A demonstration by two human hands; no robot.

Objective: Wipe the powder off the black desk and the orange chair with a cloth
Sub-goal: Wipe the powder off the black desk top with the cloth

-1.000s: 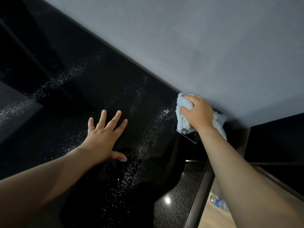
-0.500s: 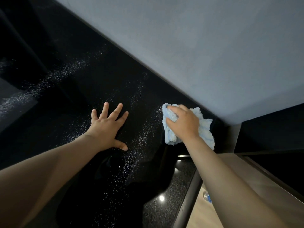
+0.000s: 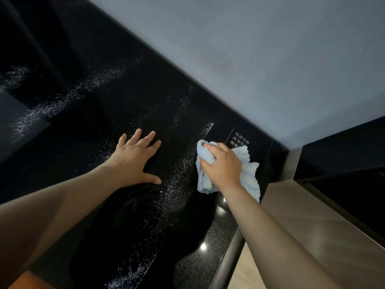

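The right hand (image 3: 224,166) grips a bunched light blue cloth (image 3: 249,163) and presses it on the black bench (image 3: 125,113) near its far right corner, just beside some white lettering (image 3: 239,140). The left hand (image 3: 135,161) lies flat on the bench with the fingers straight and spread, and it holds nothing. Between the two hands runs a long streak of white powder (image 3: 179,176), and more powder is scattered far to the left. I judge the wiping of the bench to be at an early step, with most of the powder not yet taken. The next move calls for a sweep of the cloth to the left through the streak, with even pressure so that the grains gather and do not scatter, and the left hand must lift out of the way. I cannot make out the orange chair with certainty
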